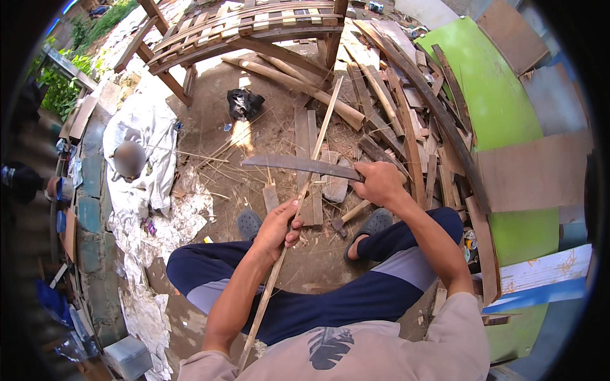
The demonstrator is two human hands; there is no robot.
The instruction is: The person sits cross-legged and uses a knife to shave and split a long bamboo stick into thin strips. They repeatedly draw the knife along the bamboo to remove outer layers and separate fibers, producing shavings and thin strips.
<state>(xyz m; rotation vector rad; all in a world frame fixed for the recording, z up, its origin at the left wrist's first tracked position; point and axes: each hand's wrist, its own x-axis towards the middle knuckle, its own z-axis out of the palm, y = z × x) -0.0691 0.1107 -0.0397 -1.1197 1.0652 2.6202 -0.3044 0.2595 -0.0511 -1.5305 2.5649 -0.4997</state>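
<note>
Gripping firmly, the bare left hand [277, 228] has its thumb and fingers wrapped round a long, narrow, pale tan strip of split wood or bamboo [270, 286], near the middle of its length. The bare right hand [381, 184] is closed on the grip end of a long, dull grey metal knife with a slightly curved blade [279, 164], its tip toward the left. From where I stand, the blade crosses the strip just beyond the left hand; I can't tell whether it bites or merely passes close.

The strip slants over the lap, one end by the shirt, the other up past the knife. I'd judge it light, stiff across short lengths but springy over its full run, dry rather than slippery, and liable to splinter along its edges. Mid-length looks a sound place to hold it, with the fingers well clear of the blade. The knife must be the heavier of the two, best held by the grip end alone.

Textures around are rough: packed brown earth scattered with thin, straw-like slivers, a chunky grey block [333, 184], flat weathered boards, and thick, round, tan poles [305, 86]. Beyond stands a brown slatted wooden bench [244, 41]. A crumpled, glossy black plastic bag [244, 103] contrasts with the soft folds of a white cloth [136, 127].
</note>
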